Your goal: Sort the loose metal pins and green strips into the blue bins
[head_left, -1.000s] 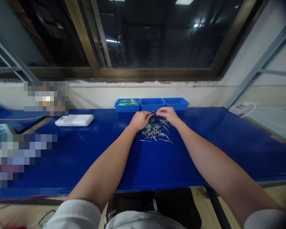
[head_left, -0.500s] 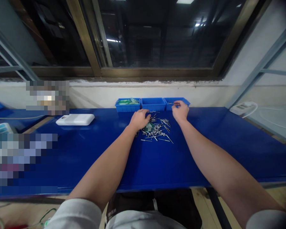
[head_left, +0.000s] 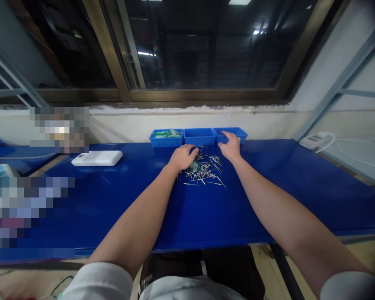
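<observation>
A loose pile of thin silvery metal pins (head_left: 208, 170) lies on the blue table, with a small green and clear piece (head_left: 194, 167) among them. My left hand (head_left: 183, 157) rests at the pile's left edge, fingers apart, and no held item shows. My right hand (head_left: 230, 146) is in front of the right blue bin (head_left: 242, 134), thumb and fingers spread with nothing between them. Beside that bin stand a middle blue bin (head_left: 200, 137) and a left blue bin (head_left: 166, 142) that holds green and clear pieces.
A white flat device (head_left: 97, 158) lies on the table (head_left: 128, 183) to the left. At the far right is a white power strip (head_left: 317, 140) with a cable. Behind the bins runs a wall below a window. Blurred items sit at the left edge.
My right hand has let go of a thin pin at the right bin, opened, and moved slightly left. My left hand has barely moved.
</observation>
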### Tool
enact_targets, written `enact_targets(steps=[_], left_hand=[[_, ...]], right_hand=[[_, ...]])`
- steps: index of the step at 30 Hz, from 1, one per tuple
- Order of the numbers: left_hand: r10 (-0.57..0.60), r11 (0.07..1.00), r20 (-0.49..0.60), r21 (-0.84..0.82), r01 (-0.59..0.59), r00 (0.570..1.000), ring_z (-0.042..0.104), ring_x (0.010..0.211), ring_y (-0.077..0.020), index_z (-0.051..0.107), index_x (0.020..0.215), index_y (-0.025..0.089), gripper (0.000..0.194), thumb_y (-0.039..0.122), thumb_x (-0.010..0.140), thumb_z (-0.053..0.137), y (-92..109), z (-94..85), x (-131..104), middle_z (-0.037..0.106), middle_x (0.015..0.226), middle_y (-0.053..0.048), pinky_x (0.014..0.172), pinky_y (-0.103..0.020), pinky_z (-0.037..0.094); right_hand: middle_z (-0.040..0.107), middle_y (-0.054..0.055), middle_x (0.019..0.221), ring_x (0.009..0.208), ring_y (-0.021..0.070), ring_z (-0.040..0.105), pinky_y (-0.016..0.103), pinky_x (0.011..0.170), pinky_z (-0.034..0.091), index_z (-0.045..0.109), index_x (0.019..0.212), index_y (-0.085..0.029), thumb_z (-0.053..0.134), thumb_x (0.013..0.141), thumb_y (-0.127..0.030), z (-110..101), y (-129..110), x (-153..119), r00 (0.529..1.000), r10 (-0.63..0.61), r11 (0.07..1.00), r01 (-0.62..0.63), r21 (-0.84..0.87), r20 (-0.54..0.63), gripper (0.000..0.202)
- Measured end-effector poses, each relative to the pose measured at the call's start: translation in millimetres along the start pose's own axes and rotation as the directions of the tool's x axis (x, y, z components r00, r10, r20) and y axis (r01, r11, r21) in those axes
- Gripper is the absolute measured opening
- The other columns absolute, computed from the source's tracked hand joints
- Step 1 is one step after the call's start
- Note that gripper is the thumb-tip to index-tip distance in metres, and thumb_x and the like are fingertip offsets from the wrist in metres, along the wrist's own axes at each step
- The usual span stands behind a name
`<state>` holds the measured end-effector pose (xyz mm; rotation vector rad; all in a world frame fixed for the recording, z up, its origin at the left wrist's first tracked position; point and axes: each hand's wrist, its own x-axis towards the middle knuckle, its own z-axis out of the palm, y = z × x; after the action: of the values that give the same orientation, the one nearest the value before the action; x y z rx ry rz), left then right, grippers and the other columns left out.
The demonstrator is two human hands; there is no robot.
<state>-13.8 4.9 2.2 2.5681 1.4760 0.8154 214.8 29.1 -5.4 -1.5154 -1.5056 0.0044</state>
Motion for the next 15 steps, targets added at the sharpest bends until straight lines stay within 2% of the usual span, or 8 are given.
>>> enact_targets(steps=[4, 8, 10, 12, 15], left_hand=[[-0.027, 0.999, 0.080, -0.019, 0.028, 0.996, 0.049, 0.123, -0.0257, 0.055, 0.126, 0.018, 0.066, 0.064, 0.088, 0.026, 3, -2.2, -3, 0.055, 0.131, -0.011, 0.103, -0.038, 0.036], [-0.033, 0.999, 0.167, 0.020, 0.030, 0.985, 0.037, 0.133, -0.0279, 0.051, 0.131, 0.018, 0.074, 0.070, 0.084, 0.026, 4, -0.2, -3, 0.045, 0.140, -0.012, 0.109, -0.041, 0.028], [-0.031, 0.999, 0.203, 0.035, 0.024, 0.979, 0.035, 0.134, -0.0285, 0.050, 0.132, 0.018, 0.075, 0.070, 0.084, 0.027, 3, 1.8, -2, 0.042, 0.143, -0.012, 0.110, -0.042, 0.026], [-0.013, 0.999, 0.229, 0.034, 0.005, 0.973, 0.034, 0.134, -0.0284, 0.050, 0.131, 0.018, 0.073, 0.069, 0.085, 0.026, 1, 3.3, -1, 0.043, 0.142, -0.012, 0.110, -0.044, 0.026], [0.026, 0.999, 0.246, 0.013, -0.030, 0.969, 0.034, 0.134, -0.0269, 0.054, 0.128, 0.019, 0.069, 0.065, 0.088, 0.022, -1, 3.7, 0, 0.049, 0.138, -0.010, 0.109, -0.043, 0.027]], right_hand=[[0.062, 0.011, 0.106, 0.106, 0.0281, 0.050, 0.045, 0.097, 0.037, 0.068, 0.100, -0.018, 0.061, 0.070, -0.030, 4, -12, -8, 0.983, -0.090, 0.993, 0.100, -0.055, 0.159, 0.033], [0.058, 0.013, 0.115, 0.110, 0.0307, 0.047, 0.045, 0.093, 0.038, 0.062, 0.117, -0.020, 0.061, 0.073, -0.051, 11, -21, -18, 0.917, -0.147, 0.975, 0.198, -0.101, 0.371, 0.054], [0.058, 0.012, 0.118, 0.110, 0.0308, 0.047, 0.046, 0.092, 0.038, 0.060, 0.121, -0.023, 0.059, 0.076, -0.051, 13, -23, -22, 0.864, -0.202, 0.957, 0.274, -0.095, 0.461, 0.053], [0.060, 0.011, 0.115, 0.108, 0.0294, 0.049, 0.044, 0.091, 0.038, 0.065, 0.115, -0.024, 0.059, 0.078, -0.048, 14, -25, -23, 0.819, -0.257, 0.940, 0.335, -0.064, 0.513, 0.044], [0.065, 0.010, 0.102, 0.099, 0.0240, 0.055, 0.039, 0.089, 0.040, 0.071, 0.100, -0.022, 0.060, 0.080, -0.042, 13, -28, -22, 0.790, -0.331, 0.927, 0.375, 0.021, 0.517, 0.030]])
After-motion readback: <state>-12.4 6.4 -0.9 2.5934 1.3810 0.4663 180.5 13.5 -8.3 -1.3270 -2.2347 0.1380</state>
